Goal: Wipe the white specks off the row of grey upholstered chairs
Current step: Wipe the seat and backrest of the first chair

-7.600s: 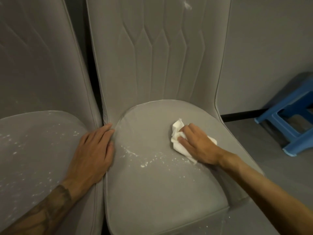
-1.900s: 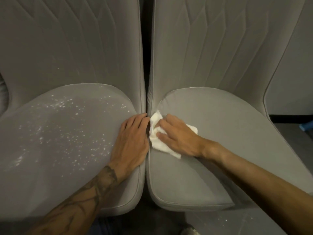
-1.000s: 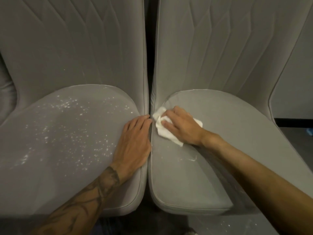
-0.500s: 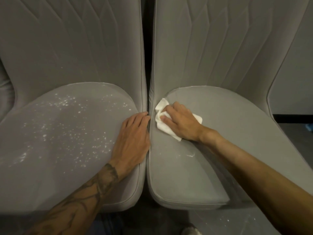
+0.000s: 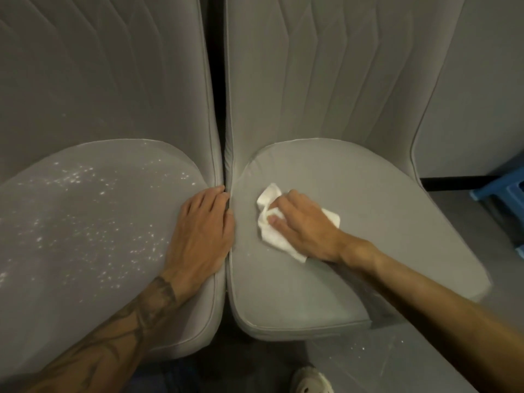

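Two likely slips: right hand (image 5: 303,231) clutching crumpled white tissue (image 5: 272,239), pressed on the nearly clean right seat (image 5: 382,211), might flick residue onto the floor (image 5: 354,353); left hand (image 5: 201,234), flat and relaxed on the left seat (image 5: 71,279), may smear white specks (image 5: 85,177) or carry them across.

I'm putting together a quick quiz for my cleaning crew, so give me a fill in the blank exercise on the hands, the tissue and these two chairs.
1. The right hand holds the white tissue against the ____ chair's seat.
2. The left hand lies flat on the left chair seat and holds ____.
3. Most white specks lie on the ____ chair's seat.
4. The plastic stool by the wall is ____.
Missing words: right, nothing, left, blue.
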`<state>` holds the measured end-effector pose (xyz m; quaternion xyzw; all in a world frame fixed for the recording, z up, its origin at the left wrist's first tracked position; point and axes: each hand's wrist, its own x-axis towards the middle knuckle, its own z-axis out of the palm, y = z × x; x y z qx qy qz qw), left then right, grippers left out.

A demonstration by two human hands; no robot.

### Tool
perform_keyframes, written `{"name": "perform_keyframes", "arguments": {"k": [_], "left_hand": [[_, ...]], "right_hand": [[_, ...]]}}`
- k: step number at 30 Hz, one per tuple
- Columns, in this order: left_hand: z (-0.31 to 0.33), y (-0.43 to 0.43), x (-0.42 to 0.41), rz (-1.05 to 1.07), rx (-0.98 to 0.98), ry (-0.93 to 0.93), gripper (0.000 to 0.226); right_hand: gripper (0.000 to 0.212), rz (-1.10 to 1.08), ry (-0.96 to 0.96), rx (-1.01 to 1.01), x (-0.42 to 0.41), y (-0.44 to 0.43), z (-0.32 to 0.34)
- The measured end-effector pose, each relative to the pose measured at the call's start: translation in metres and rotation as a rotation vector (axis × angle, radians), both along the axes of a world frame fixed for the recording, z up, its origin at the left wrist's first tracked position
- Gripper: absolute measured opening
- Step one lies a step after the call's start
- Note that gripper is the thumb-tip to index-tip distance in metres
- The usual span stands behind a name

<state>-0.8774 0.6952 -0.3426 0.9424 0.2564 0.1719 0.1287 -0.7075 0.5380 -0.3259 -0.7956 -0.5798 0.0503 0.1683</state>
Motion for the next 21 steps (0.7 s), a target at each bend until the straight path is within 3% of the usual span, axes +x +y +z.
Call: {"name": "perform_keyframes", "arguments": {"k": [4,10,14,16,21], "left_hand": [[0.000,0.002,0.000,-0.004,-0.008,0.014,0.047],[0.001,0.001,-0.003,-0.024,0.030,-0.005,0.046],[-0.003,0.003,-0.006,-0.070,0.038,-0.033,0.046],[-0.005,0.004,-0.007,-0.089,0.050,-0.056,0.046],[-0.008,0.005,-0.005,-0.083,0.067,-0.092,0.043]], "right_hand": [[0.033,0.128,0.000,-0.032,-0.012,-0.031,0.006],[0.034,-0.368,-0.082,-0.077,0.006,-0.031,0.010],[0.031,-0.230,-0.034,0.017,-0.062,-0.033,-0.001],[0.030,-0.198,-0.028,-0.019,-0.057,-0.042,0.006],[0.034,-0.573,-0.041,-0.175,0.005,-0.087,0.021]]}}
